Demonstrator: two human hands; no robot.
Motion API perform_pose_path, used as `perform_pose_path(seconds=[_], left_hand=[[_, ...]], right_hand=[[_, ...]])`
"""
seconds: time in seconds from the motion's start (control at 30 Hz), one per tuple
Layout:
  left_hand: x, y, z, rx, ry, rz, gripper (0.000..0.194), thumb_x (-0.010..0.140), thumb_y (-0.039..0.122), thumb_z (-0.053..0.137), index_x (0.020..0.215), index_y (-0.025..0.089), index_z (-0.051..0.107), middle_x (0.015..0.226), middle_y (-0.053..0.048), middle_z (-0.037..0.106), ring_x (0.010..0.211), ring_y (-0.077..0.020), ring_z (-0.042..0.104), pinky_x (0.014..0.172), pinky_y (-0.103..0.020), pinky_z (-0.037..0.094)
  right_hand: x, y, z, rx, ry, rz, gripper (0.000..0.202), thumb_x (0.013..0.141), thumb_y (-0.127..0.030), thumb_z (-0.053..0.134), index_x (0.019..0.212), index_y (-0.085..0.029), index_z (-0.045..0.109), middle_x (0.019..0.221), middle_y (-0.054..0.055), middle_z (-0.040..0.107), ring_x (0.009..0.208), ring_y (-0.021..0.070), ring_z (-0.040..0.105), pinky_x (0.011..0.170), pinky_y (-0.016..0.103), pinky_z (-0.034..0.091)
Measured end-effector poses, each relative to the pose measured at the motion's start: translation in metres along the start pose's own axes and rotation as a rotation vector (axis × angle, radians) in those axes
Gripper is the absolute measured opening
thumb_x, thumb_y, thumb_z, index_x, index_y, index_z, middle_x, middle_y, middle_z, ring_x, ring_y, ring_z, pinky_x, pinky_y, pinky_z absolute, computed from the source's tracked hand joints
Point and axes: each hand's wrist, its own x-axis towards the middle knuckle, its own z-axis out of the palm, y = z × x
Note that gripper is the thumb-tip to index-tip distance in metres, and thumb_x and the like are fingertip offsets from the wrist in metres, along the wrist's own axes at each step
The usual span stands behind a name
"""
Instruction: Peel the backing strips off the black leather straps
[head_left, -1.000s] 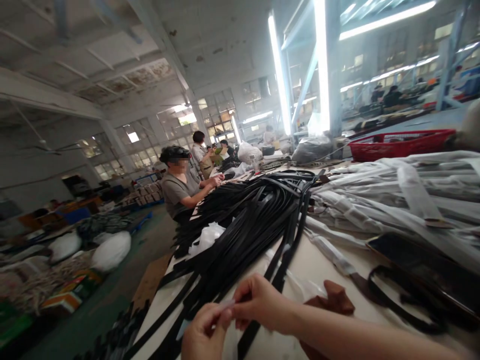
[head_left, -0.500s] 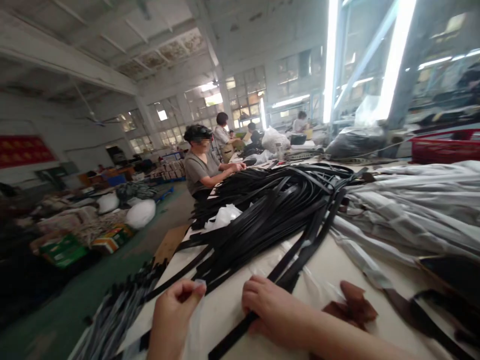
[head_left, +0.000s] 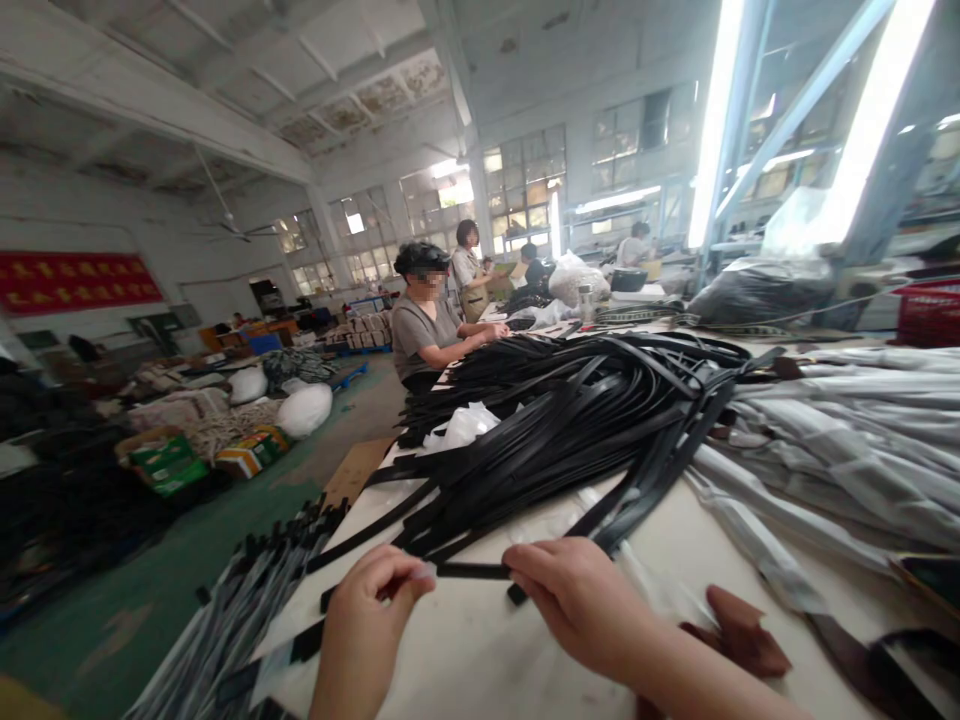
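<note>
My left hand point(head_left: 371, 610) is closed, pinching a small piece of clear plastic point(head_left: 424, 572) between thumb and fingertips. My right hand point(head_left: 574, 600) is shut on a black strap point(head_left: 472, 571); a short stretch of it spans the gap between my hands, its left end close to the plastic. A dark strap end point(head_left: 517, 594) shows just under my right fingers; I cannot tell if it belongs to the same strap. Beyond both hands a large heap of loose black straps point(head_left: 555, 440) covers the pale table point(head_left: 457, 655).
White-wrapped strips point(head_left: 840, 420) lie along the right side. A brown scrap point(head_left: 742, 635) rests beside my right forearm. Plastic-covered straps point(head_left: 262, 590) hang at the left table edge. White plastic point(head_left: 461, 428) sits against the heap. A co-worker point(head_left: 427, 325) stands across the table's far left side.
My right hand has lifted the strap from a slanting position and brought it level, toward the plastic in my left hand. The view has turned slightly left.
</note>
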Motion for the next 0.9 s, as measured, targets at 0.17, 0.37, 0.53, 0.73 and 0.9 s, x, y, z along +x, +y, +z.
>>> perform_pose_path(seconds=[0.17,0.37,0.53,0.73,0.9], left_hand=[[0.000,0.007,0.002,0.050,-0.006,0.035,0.012,0.073,0.032,0.068,0.064,0.024,0.068,0.071,0.000,0.066,0.070,-0.0189,0.061,0.066,-0.027,0.046],[0.001,0.005,-0.002,0.113,-0.043,0.087,0.011,0.074,0.029,0.067,0.065,0.024,0.070,0.072,0.000,0.067,0.072,-0.0184,0.063,0.068,-0.026,0.047],[0.000,0.010,-0.001,0.128,-0.148,0.118,0.011,0.075,0.022,0.064,0.066,0.023,0.071,0.074,0.000,0.068,0.072,-0.0174,0.064,0.068,-0.024,0.047],[0.002,0.018,-0.011,0.189,-0.402,0.126,0.021,0.079,0.019,0.056,0.062,0.022,0.069,0.073,-0.001,0.067,0.073,-0.0159,0.063,0.069,-0.023,0.044],[0.003,0.021,-0.020,0.182,-0.486,0.119,0.022,0.077,0.018,0.055,0.064,0.022,0.072,0.076,-0.001,0.071,0.076,-0.0162,0.064,0.072,-0.024,0.044]], right_hand=[[0.001,0.000,-0.001,-0.031,-0.012,0.000,0.014,0.088,-0.012,0.043,0.085,-0.021,0.053,0.072,-0.001,0.062,0.064,0.0131,0.055,0.057,0.026,0.027],[0.001,0.001,-0.001,-0.139,-0.020,0.021,0.013,0.088,-0.014,0.044,0.081,-0.022,0.051,0.071,-0.001,0.062,0.064,0.0140,0.057,0.057,0.028,0.025],[0.003,0.001,-0.002,-0.247,-0.092,0.036,0.012,0.087,-0.015,0.045,0.085,-0.023,0.054,0.074,-0.001,0.064,0.066,0.0148,0.058,0.058,0.029,0.024],[0.004,-0.002,-0.015,-0.264,-0.202,-0.031,0.015,0.080,-0.012,0.047,0.085,-0.022,0.056,0.078,0.000,0.067,0.068,0.0154,0.059,0.058,0.030,0.024],[0.004,-0.006,-0.019,-0.278,-0.226,-0.051,0.012,0.080,-0.012,0.047,0.082,-0.021,0.054,0.076,0.001,0.065,0.066,0.0148,0.058,0.058,0.030,0.022]])
